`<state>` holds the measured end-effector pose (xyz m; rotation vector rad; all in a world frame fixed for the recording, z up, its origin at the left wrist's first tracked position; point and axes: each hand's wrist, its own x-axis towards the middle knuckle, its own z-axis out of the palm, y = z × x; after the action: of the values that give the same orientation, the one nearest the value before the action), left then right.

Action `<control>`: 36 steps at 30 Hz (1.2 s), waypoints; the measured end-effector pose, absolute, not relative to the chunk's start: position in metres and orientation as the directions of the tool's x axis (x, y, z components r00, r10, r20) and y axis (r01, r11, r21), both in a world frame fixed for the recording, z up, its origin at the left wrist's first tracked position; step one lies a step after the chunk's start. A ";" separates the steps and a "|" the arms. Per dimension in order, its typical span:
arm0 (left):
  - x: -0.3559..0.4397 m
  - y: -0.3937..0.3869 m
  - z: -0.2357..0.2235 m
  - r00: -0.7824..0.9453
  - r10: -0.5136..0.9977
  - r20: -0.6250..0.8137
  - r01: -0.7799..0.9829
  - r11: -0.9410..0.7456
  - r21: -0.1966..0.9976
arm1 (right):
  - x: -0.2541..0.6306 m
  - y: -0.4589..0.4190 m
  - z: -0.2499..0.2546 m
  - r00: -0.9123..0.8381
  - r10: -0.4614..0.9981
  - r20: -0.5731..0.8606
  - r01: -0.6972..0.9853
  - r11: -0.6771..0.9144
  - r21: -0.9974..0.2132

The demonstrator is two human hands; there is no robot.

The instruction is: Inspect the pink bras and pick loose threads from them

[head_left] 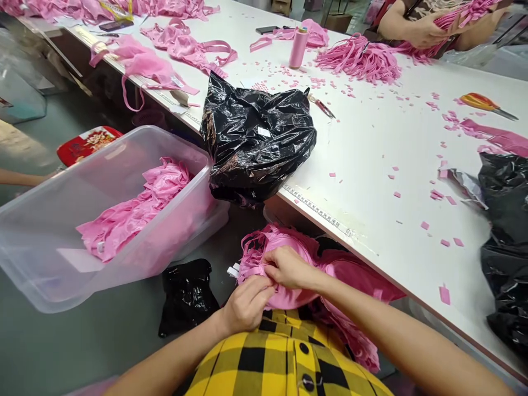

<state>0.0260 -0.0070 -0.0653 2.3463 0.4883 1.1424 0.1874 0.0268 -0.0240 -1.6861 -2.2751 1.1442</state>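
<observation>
A bundle of pink bras lies on my lap, below the table's edge, with molded cups and gathered straps showing. My left hand is closed, its fingertips pinching the pink fabric near the straps. Just above it, my right hand also pinches the bra, thumb and fingers pressed together, and the two hands almost touch. White tags stick out at the bundle's left side. What exactly lies between the fingertips is partly hidden by the hands.
A clear plastic bin holding pink garments stands at left. On the white table are a black plastic bag, a thread cone, scissors and pink scraps. A co-worker's hands handle pink straps across the table.
</observation>
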 end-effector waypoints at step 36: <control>0.030 -0.009 -0.106 0.565 0.686 0.459 0.151 -0.632 0.760 | 0.186 -0.038 -0.061 0.072 0.915 -0.397 0.503 -0.377 -0.778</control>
<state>0.0302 -0.0094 -0.1063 2.1179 0.6667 1.0125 0.1856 -0.0376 -0.0608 -1.9163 -1.4034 1.2449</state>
